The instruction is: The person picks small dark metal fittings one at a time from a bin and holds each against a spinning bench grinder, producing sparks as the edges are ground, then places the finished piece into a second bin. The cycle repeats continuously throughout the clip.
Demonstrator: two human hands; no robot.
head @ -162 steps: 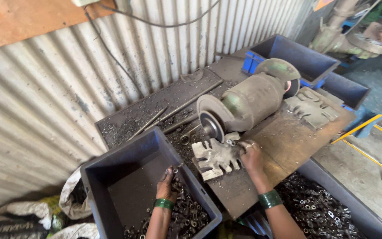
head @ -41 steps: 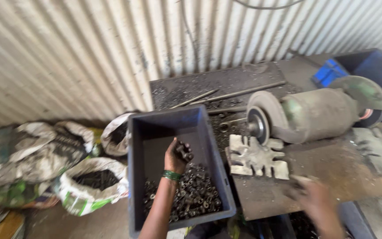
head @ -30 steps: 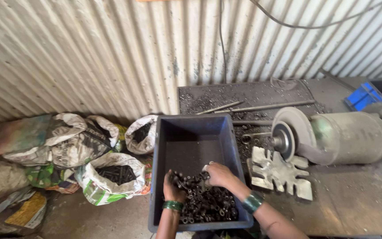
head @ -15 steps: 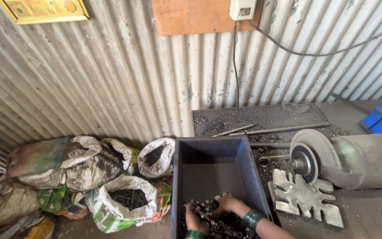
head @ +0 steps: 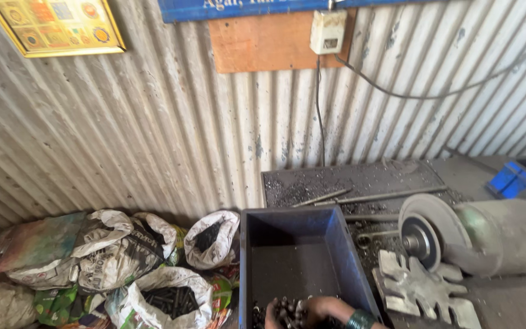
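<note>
There is one view, from a camera worn on the person's head. It looks forward and somewhat down at a corrugated metal wall (head: 171,140), which fills the upper two thirds. The wall stands fairly near. Below it the view takes in sacks (head: 111,262) on the floor at left, a blue bin (head: 248,256) at bottom centre and a grinder (head: 476,234) on the table (head: 518,301) at right. The hands are cut by the lower edge, close beneath the camera.
</note>
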